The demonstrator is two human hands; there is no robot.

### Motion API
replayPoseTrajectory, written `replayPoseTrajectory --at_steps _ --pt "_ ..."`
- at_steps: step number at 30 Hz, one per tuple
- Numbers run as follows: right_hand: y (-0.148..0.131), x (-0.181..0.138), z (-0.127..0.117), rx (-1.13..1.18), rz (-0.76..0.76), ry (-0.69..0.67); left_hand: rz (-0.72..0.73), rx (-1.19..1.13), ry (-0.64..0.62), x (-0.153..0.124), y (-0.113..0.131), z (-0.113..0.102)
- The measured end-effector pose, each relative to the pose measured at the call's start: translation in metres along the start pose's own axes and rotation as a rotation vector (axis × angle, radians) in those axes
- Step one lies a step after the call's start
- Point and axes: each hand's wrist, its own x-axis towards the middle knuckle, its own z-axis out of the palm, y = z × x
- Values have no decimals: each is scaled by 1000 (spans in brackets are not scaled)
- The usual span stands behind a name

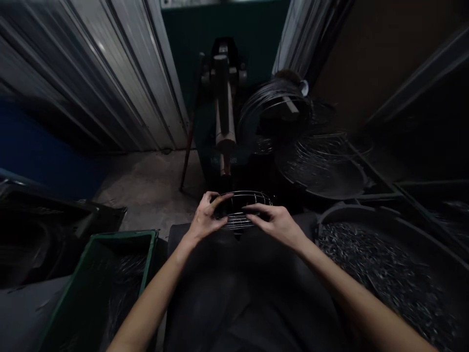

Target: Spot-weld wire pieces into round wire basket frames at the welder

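A curved wire basket [252, 193] of thin shiny bars is held low in front of a welding machine's electrode arm [224, 127]. Gripping its left side is my left hand [205, 218], with the fingers over the upper bar and the thumb at the lower bars. My right hand [277, 222] has thumb and index finger pinched close together at the basket's near side. Whatever lies between those fingertips is too small and dark to make out. The machine's lower tip behind the basket is lost in shadow.
To my right stands a wide dark tub [388, 274] full of small metal pieces. Behind it, a round basin [322, 171] holds wire rings, near a large wire coil [278, 95]. A green crate [86, 244] with thin wires sits left; a thin rod [186, 156] leans by the machine.
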Motion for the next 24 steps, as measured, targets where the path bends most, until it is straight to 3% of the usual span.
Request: replayPoseTrajectory --at_steps 4,7,11,18,24 --pt "10 15 17 -587 -364 81 -33 -40 3 -5 -3 -7" --pt "14 21 20 -760 -542 106 -67 -91 28 -7 -5 -10" --pt "15 29 18 -855 -634 142 -69 -135 70 -5 -8 -10" --pt "21 39 15 -814 -749 176 -77 -118 72 1 -17 -12" --pt "23 45 13 -807 -747 188 -53 -108 111 5 -25 -10"
